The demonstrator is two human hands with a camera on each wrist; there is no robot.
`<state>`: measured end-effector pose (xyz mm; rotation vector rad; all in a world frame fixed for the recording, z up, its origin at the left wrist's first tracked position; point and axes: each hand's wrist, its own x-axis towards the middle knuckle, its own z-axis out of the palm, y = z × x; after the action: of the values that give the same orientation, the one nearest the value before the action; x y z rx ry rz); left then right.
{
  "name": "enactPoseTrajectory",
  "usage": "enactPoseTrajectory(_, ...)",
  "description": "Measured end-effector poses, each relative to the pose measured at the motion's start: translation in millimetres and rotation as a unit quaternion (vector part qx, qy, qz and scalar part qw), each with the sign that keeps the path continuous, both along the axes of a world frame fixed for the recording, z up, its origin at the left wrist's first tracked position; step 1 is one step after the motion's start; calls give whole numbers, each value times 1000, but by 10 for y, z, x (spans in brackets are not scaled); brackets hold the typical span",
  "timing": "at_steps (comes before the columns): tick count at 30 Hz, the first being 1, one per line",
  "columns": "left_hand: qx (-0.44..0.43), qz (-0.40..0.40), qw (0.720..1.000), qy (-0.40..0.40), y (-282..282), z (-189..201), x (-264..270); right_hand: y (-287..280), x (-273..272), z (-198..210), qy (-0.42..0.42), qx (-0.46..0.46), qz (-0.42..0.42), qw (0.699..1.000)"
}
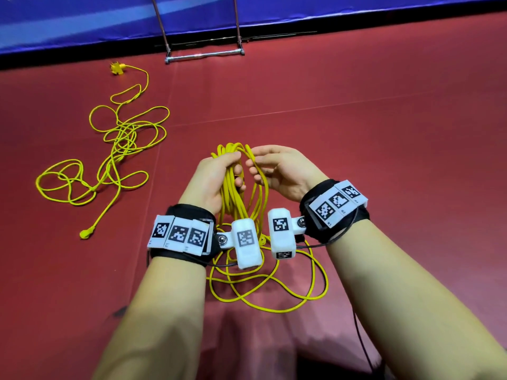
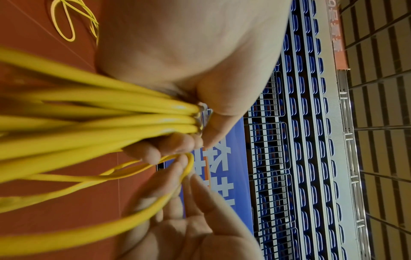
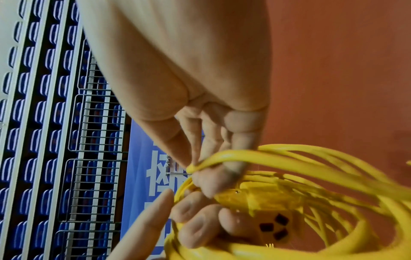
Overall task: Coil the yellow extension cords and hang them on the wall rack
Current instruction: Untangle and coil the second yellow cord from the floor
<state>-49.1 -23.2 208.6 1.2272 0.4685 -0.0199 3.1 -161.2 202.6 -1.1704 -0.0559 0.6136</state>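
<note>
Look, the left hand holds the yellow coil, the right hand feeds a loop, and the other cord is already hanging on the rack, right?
Not quite. The other cord lies tangled on the red floor, as the head view shows. The rest is right.

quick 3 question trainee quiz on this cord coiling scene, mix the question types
1. True or false: the second cord on the floor is already coiled.
2. Which hand grips the coil? A left B right
3. Fill in: the right hand pinches one ___ of cord.

Key: 1 false, it lies loose and tangled. 2 A, the left hand. 3 loop.
</note>
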Motion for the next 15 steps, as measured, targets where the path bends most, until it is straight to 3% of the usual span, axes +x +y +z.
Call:
enactPoseTrajectory(3,-16,-1,1000,0,-18,8,2,-11,-36,55,-3,-15,74,997)
enactPoseTrajectory(7,-4,-9,1000,18,-16,-8,-4,-18,-71,103,-20,-36,108,993)
enactPoseTrajectory(15,25,-26,999,3,-17,-36,-4,54,4,155,-41,-17,-42,998)
